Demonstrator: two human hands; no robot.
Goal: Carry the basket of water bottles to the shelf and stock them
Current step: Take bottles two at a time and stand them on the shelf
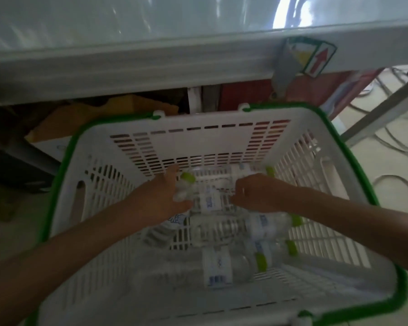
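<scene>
A white slotted basket point(222, 140) with a green rim fills the lower view, standing on the floor below a pale shelf edge point(151, 67). Several clear water bottles with green caps lie on their sides inside it, one near the front point(222, 267) and another across the middle point(233, 228). My left hand point(160, 196) reaches down and wraps a bottle point(205, 196) lying at the far end. My right hand point(254, 192) closes on a bottle from the other side; its fingers hide what it grips. The picture is blurred.
Under the shelf sit cardboard boxes point(92, 118) at left and a red panel point(250, 95) at centre. A sticker with a red arrow point(316, 57) marks the shelf edge. Cables point(391, 147) and a grey metal leg point(382, 109) lie on the floor to the right.
</scene>
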